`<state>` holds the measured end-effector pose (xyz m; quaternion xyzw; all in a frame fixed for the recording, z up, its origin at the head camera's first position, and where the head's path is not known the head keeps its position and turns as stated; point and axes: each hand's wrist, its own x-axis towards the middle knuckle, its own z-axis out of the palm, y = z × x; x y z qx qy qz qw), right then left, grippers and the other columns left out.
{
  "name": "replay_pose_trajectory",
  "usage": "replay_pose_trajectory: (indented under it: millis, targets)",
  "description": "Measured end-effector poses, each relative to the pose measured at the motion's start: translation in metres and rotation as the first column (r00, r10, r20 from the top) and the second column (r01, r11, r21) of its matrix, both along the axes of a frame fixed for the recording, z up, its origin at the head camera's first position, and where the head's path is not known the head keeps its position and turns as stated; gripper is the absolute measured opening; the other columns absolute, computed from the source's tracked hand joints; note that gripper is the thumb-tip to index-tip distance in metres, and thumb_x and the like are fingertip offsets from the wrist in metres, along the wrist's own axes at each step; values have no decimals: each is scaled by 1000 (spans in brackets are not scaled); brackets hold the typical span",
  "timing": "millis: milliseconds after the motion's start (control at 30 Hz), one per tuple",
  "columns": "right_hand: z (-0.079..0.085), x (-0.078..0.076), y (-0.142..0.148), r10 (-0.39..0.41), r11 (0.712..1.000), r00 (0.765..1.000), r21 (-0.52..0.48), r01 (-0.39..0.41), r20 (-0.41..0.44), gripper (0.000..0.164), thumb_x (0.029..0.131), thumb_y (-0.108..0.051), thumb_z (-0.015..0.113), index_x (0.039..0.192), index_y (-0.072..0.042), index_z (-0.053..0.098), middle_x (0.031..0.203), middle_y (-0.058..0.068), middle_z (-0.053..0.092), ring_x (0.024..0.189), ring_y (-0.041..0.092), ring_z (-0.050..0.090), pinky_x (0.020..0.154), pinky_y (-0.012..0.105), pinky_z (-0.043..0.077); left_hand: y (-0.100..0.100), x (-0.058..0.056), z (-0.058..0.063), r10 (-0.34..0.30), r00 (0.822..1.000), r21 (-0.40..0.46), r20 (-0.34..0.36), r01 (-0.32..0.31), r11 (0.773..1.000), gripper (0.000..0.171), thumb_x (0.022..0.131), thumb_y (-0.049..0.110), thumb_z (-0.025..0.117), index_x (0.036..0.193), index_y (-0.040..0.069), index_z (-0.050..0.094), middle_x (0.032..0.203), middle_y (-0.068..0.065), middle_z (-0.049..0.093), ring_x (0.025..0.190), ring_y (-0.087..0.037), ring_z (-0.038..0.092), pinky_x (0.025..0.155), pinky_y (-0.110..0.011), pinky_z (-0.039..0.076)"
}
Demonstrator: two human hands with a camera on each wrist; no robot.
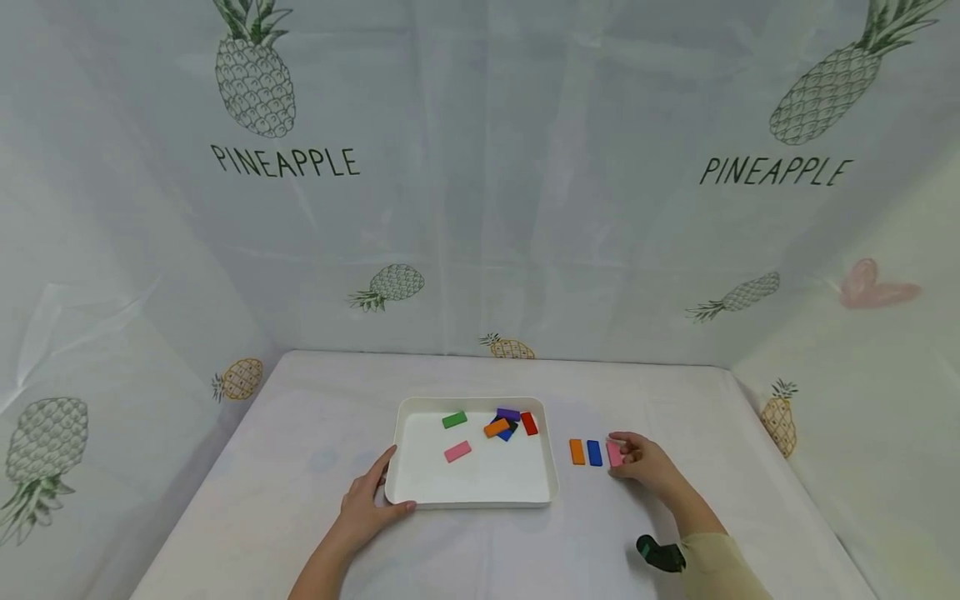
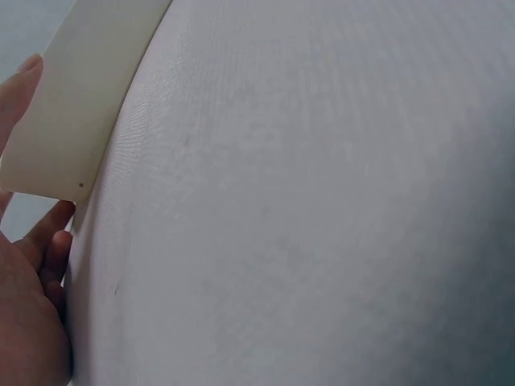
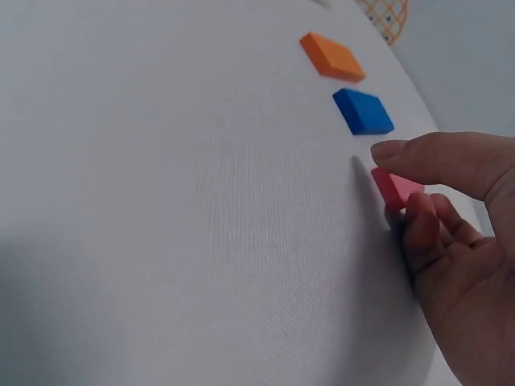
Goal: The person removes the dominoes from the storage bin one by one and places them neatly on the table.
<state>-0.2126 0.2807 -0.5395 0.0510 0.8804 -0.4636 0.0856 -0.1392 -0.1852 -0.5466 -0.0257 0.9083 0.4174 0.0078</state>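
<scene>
"Where is the pink block (image 1: 614,453)?"

"It's at the right end of a little row on the white surface (image 1: 337,392). First comes the orange block (image 1: 577,452), then the blue block (image 1: 595,452), then the pink one. The row sits to the right of the white tray (image 1: 472,487)."

"What are the hands doing?"

"The right hand (image 1: 648,464) pinches the pink block, with its thumb and fingers nearly together around it. The left hand (image 1: 363,510) holds the tray's near left corner. Its thumb reaches along the front side, and its fingers are on the left side."

"How can the right hand do this well?"

"I think it should pinch softly by the edges. It could turn the block straight, to match the blue one, and leave the same small gap. Letting go straight up would be best, so nothing gets bumped."

"What's hard to see?"

"The fingers hide part of the pink block. I can't tell if it lies flat or is up a tiny bit. In the tray, a purple block (image 1: 508,414) and a second orange block (image 1: 496,427) cover bits of a second blue block (image 1: 506,436) and a dark block (image 1: 513,426). The left wrist view cuts off much of the left hand and tray."
</scene>
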Motion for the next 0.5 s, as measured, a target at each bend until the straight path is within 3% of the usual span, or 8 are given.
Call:
replay_pose_trajectory:
  millis: [167,500]
  targets:
    - [7,5,-7,-27,999,998,42,29,-56,56,71,-14,76,122,-8,53,98,10,49,79,21,47,62,29,44,0,1,0,-7,1000,5,16,7,1000,96,60,48,78,140,29,28,127,0,47,109,-22,42,88,-56,24]
    - [47,11,-47,-42,994,991,-101,29,-128,47,75,-9,71,119,-5,55,103,16,52,75,19,50,54,27,46,1,0,1,-1,1000,-8,11,1,1000,96,60,50,77,140,28,29,126,-1,47,108,-23,42,88,-56,27]
